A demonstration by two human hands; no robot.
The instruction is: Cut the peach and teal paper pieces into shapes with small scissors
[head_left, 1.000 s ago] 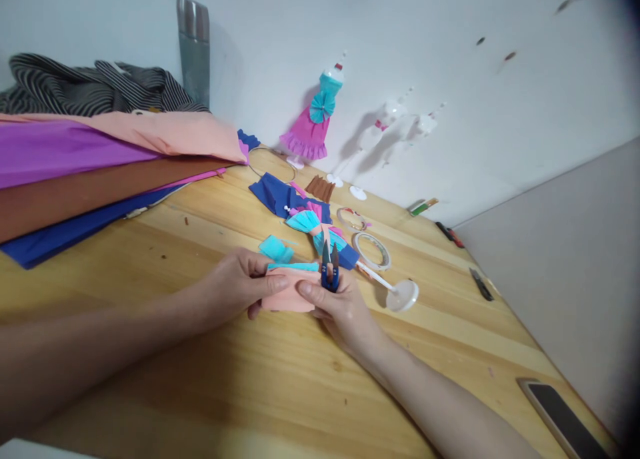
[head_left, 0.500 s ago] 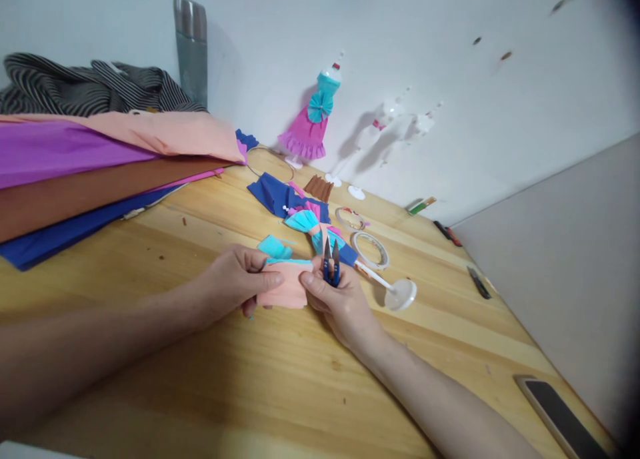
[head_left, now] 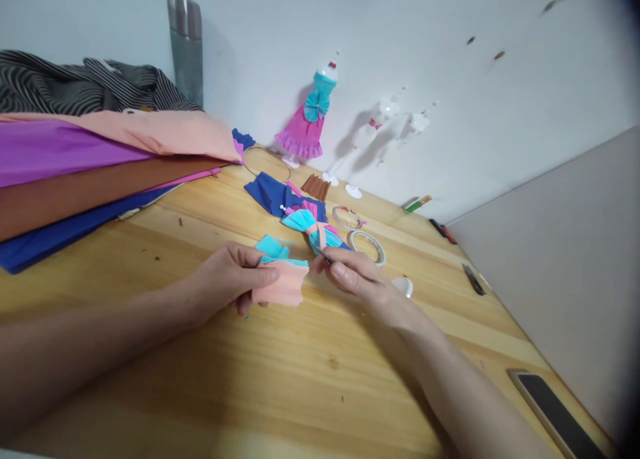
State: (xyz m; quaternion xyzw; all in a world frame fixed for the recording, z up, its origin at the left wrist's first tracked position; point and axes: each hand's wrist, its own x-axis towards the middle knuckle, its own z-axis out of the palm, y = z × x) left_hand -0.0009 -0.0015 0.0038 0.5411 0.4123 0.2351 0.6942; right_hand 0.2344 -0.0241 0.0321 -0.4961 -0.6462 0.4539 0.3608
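Note:
My left hand (head_left: 233, 275) pinches a peach crepe paper piece (head_left: 283, 285) with a turquoise strip along its top edge. My right hand (head_left: 353, 272) is closed on the thread snips, whose dark tip (head_left: 325, 255) shows just past the fingers; the rest is hidden in the hand. It is apart from the peach piece. Just behind lies a small mannequin stand with a turquoise bow (head_left: 303, 222) tied in a peach band; its white round base (head_left: 403, 286) is partly covered by my right hand. A turquoise scrap (head_left: 273, 247) rests behind the peach paper.
Folded paper sheets (head_left: 100, 172) lie at the left, by a striped cloth (head_left: 45, 82) and a bottle (head_left: 186, 52). A dressed mannequin (head_left: 307, 125) stands at the wall. Tape rolls (head_left: 383, 253), a utility knife (head_left: 473, 279) and a phone (head_left: 555, 412) are on the right.
My right hand has let go of the peach paper's right edge and moved slightly right, turning palm down with the snips. My left hand keeps its hold.

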